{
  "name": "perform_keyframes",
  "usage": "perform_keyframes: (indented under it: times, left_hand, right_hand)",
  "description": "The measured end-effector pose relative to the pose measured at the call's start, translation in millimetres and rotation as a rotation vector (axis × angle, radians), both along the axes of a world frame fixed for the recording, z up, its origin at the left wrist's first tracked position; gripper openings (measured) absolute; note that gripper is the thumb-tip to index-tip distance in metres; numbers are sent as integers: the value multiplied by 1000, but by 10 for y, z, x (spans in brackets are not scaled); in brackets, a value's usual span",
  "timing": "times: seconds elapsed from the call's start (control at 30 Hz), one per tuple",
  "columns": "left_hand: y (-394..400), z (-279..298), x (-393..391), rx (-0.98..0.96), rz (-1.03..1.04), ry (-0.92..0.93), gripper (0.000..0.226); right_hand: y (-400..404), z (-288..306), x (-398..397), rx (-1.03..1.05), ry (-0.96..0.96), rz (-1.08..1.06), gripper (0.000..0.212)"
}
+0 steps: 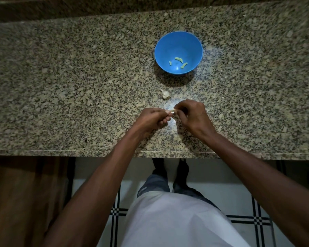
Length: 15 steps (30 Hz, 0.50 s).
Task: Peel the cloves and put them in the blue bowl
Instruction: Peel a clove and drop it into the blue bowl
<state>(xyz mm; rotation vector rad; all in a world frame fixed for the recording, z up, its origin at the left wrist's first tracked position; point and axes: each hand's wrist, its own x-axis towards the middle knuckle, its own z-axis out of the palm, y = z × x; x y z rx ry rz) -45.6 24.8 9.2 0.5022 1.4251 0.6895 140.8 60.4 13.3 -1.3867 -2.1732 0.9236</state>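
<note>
Clove pinched between both hands' fingers, garlic piece and blue bowl beyond.

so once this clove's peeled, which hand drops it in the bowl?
Probably right hand: it sits almost straight below the blue bowl, while the left hand is further left. Both pinch the clove.

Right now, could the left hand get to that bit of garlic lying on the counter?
Probably yes: the garlic piece lies in the open just beyond the left hand, though both hands are pinching a clove.
</note>
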Motion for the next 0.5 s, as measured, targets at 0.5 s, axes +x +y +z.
perform_keyframes:
  times: [0.5]
  left_hand:
    - [-15,-20,69,727,-332,841,21]
  right_hand:
    - [91,40,22,-611,244,-246,11]
